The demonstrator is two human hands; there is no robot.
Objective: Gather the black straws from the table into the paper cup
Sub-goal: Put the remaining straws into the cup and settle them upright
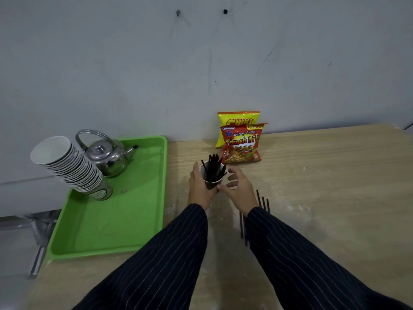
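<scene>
Black straws [213, 167] stand bunched in paper cup [211, 179], frame centre. Left hand [199, 186] wraps cup's side; right hand [239, 186] half-open beside it, holding nothing. Loose straws [263, 201] lie on table [324, 175] w/ right sleeve over them.

A green tray [125, 222] lies on the wooden table [324, 175]. On it stand a steel kettle [107, 156] and a leaning stack of cups [69, 166]. Right of the tray, two snack bags [240, 139] lean against the wall.
</scene>
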